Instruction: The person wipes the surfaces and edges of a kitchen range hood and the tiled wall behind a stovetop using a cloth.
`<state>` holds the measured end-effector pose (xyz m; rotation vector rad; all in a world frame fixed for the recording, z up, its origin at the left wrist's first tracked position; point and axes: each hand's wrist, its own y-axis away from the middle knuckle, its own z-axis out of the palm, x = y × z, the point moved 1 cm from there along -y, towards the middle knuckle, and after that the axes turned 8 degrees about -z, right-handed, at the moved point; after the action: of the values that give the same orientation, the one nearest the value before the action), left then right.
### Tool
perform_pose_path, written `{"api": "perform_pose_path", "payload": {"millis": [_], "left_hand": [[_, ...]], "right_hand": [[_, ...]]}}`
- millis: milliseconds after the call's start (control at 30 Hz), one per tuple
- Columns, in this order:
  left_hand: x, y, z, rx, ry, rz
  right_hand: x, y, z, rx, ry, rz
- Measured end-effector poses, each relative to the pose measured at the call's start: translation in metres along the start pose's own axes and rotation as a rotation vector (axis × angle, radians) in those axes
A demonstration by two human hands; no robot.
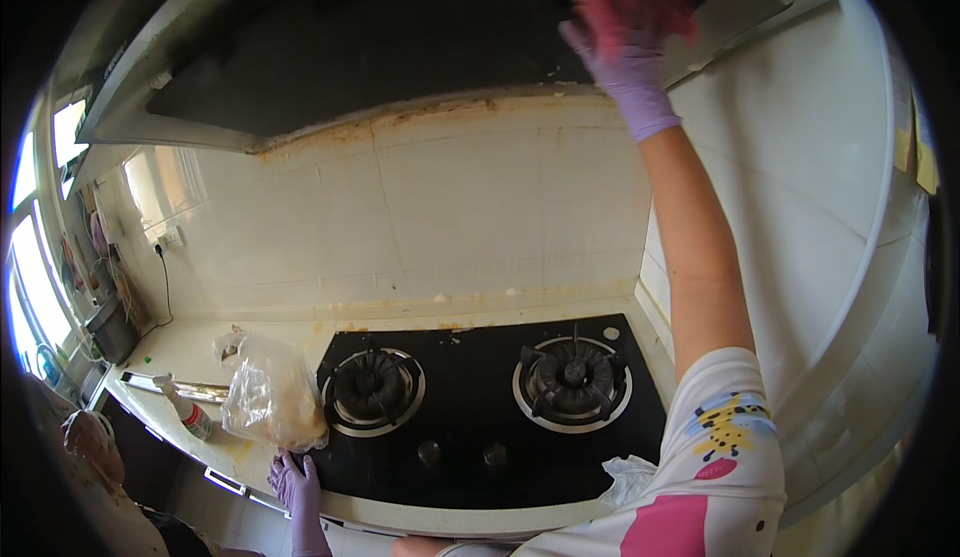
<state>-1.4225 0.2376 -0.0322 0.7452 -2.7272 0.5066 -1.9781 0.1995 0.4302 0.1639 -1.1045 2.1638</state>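
Note:
My right hand (626,77), in a purple glove, is raised high and grips a pink cloth (634,2). The cloth lies against the dark underside of a range hood (360,47), near its right end; both are blurred. My left hand (295,480), also gloved in purple, rests with fingers apart on the counter's front edge, by the near left corner of a black glass gas cooktop (465,377). Just beyond it sits a crumpled clear plastic bag (270,392) with pale contents, partly against the cooktop. Brown grease stains mark the tiled wall (465,197) under the hood.
A spray bottle (186,411) stands left of the bag, near a metal strip (202,392). The left burner (371,384) and right burner (574,373) carry pan supports. A crumpled white cloth or tissue (628,478) lies at the front right. A dark container (112,332) stands by the window.

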Motion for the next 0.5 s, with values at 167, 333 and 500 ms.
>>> {"api": "perform_pose_path", "payload": {"millis": [167,333,500], "left_hand": [[-0.001,-0.002,0.006,0.01,-0.007,0.016],[0.003,-0.001,0.012,0.019,-0.02,0.011],[0.003,0.002,0.002,0.01,-0.039,-0.004]], "right_hand": [[0.027,0.098,0.066,-0.125,-0.552,0.588],[-0.036,0.127,0.117,0.068,0.122,0.629],[-0.136,0.105,0.124,-0.265,-1.479,1.712]]}}
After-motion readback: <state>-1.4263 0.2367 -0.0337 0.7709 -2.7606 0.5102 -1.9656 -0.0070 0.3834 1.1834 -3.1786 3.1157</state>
